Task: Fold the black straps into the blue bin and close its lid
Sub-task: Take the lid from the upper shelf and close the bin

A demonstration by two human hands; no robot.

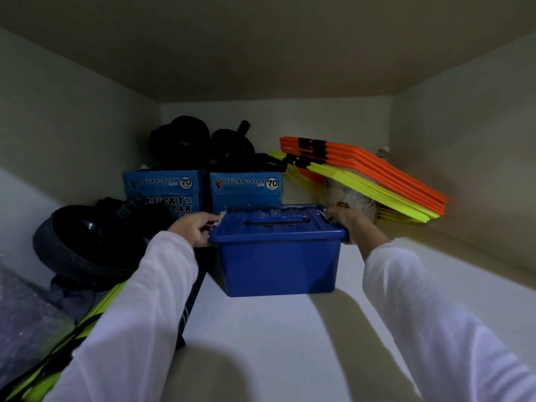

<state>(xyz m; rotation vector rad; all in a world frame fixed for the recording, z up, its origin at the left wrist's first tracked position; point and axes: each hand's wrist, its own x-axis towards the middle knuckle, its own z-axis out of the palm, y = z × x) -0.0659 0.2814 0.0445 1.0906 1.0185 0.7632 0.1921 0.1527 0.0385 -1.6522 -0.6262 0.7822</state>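
Observation:
The blue bin point(278, 265) stands on a white shelf inside a cupboard, its blue lid point(275, 224) down with a carry handle lying flat on top. My left hand point(195, 229) grips the bin's left rim by the white latch. My right hand point(349, 223) grips the right rim by the other latch. Both arms wear white sleeves. No black straps show; the bin's inside is hidden by the lid.
Two blue "Lucky Star" paper boxes point(246, 190) stand right behind the bin with black gear on top. A black wheel point(84, 245) lies at the left. Orange and yellow flat hurdles point(377, 178) lean at the back right. White shelf surface point(275, 338) spreads in front.

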